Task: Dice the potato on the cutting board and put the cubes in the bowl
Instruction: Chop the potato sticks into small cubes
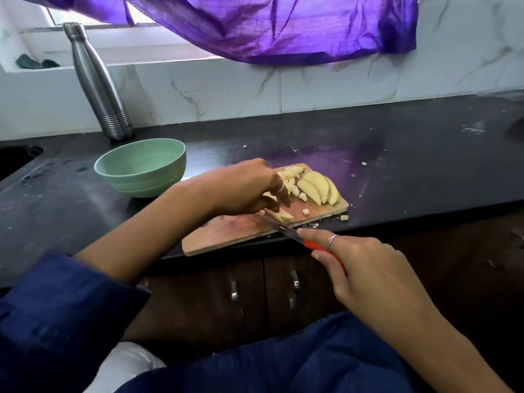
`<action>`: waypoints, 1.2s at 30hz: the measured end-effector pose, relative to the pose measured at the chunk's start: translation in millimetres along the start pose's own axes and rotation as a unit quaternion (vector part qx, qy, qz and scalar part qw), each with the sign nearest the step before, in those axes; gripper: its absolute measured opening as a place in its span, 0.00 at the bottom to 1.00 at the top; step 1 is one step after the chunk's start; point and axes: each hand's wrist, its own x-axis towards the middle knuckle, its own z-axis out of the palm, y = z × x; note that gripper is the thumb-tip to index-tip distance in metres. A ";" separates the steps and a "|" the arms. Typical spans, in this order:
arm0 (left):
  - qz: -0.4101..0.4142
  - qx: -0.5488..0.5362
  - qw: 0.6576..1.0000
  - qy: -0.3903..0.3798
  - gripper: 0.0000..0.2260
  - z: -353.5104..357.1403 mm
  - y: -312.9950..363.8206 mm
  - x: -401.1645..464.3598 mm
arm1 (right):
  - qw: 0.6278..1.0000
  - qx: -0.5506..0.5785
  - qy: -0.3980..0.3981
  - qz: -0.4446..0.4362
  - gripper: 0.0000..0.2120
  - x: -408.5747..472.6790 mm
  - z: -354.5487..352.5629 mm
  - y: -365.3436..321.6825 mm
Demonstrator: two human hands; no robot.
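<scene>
Fingertips of the left hand (249,188) curl down onto a potato strip (279,215), pinning it to the wooden cutting board (226,236), as the right hand (365,268) wraps the red handle of a knife (286,229), forefinger laid along the top, blade angled across the strip. Behind the left knuckles sits a heap of finished cubes (292,177); beside it, several uncut potato slices (319,187) lean together at the board's far end. 2 cubes (305,212) lie loose on the board, another piece (344,217) has escaped onto the black counter (411,165). The green bowl (141,168), just left of the board, appears to hold nothing yet. The risk: the blade works close to the pinning fingertips, and a slip on the wet strip could nick them. The board's near edge overhangs the counter, so hard pressure may tip it.
</scene>
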 end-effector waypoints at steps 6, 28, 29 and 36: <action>0.033 0.076 0.993 -0.081 0.13 -0.9 -4.1 16.3 | 0.997 -0.047 0.050 -0.019 0.23 -2.4 18.8 6.3; 0.013 -0.050 0.983 -0.175 0.08 -15.9 -12.1 48.7 | 1.000 -0.018 0.020 -0.014 0.19 2.3 9.4 14.9; 0.014 -0.069 0.985 -0.159 0.08 -16.0 -13.8 50.5 | 1.000 -0.017 0.017 -0.014 0.19 3.3 8.3 14.8; 0.037 -0.305 0.952 0.014 0.09 -23.4 -15.9 45.8 | 0.999 -0.034 -0.027 0.009 0.19 17.0 -0.4 15.7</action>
